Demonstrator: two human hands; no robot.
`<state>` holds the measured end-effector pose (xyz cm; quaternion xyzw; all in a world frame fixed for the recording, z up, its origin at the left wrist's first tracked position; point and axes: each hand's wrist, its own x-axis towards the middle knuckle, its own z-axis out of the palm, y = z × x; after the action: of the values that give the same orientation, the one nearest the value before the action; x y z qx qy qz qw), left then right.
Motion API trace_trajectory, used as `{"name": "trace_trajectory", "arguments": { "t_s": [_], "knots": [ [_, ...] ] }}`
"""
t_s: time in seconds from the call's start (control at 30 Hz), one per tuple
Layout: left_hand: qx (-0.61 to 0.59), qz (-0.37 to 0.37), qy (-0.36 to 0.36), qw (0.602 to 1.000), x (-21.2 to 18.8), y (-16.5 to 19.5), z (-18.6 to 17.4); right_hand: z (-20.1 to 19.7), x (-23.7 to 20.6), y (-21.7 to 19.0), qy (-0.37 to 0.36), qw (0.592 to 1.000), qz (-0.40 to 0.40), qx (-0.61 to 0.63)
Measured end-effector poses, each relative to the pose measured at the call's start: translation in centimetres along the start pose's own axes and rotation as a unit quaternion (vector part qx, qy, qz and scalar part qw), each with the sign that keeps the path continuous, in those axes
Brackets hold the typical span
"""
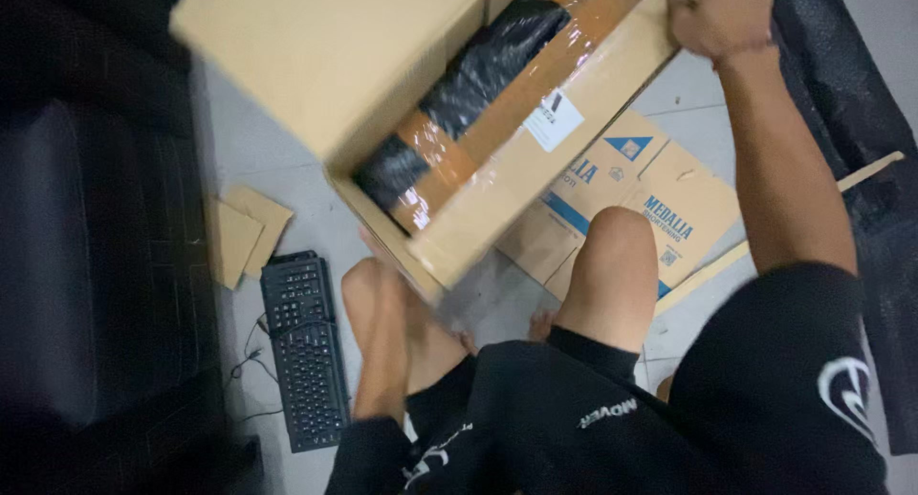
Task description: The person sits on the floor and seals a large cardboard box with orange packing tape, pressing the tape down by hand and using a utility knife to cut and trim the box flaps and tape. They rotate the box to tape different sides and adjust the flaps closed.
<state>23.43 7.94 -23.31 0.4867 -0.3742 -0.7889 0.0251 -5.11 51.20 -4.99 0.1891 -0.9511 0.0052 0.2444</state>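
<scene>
The right hand (pixel 719 15) is closed tight on the top edge of a big cardboard box (pixel 382 84), which is tipped and held up off the floor, just left of that hand. The left hand (pixel 382 256) is under the box's low corner; I cannot tell if it grips, it is blurry. Far below and left of it lies a black keyboard (pixel 304 352). A flat cardboard sheet (pixel 669 203) lies below the right hand.

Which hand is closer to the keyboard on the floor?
Left. The left hand is under the near corner of the cardboard box, just right of the keyboard. The right hand grips the box's far top edge, well away.
</scene>
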Motion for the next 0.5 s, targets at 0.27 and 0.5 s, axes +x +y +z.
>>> {"name": "trace_trajectory", "arguments": {
  "t_s": [0.27, 0.5],
  "knots": [
    [-0.087, 0.204, -0.264, 0.939, 2.5, 18.3, 7.8, -5.7, -9.2, -4.5, -0.062, 0.991, 0.105, 0.053],
    [0.088, 0.525, -0.068, 0.844, -2.4, 9.1, 5.1, -3.2, -10.1, -1.9, -0.081, 0.97, 0.213, 0.087]
  ]
}}
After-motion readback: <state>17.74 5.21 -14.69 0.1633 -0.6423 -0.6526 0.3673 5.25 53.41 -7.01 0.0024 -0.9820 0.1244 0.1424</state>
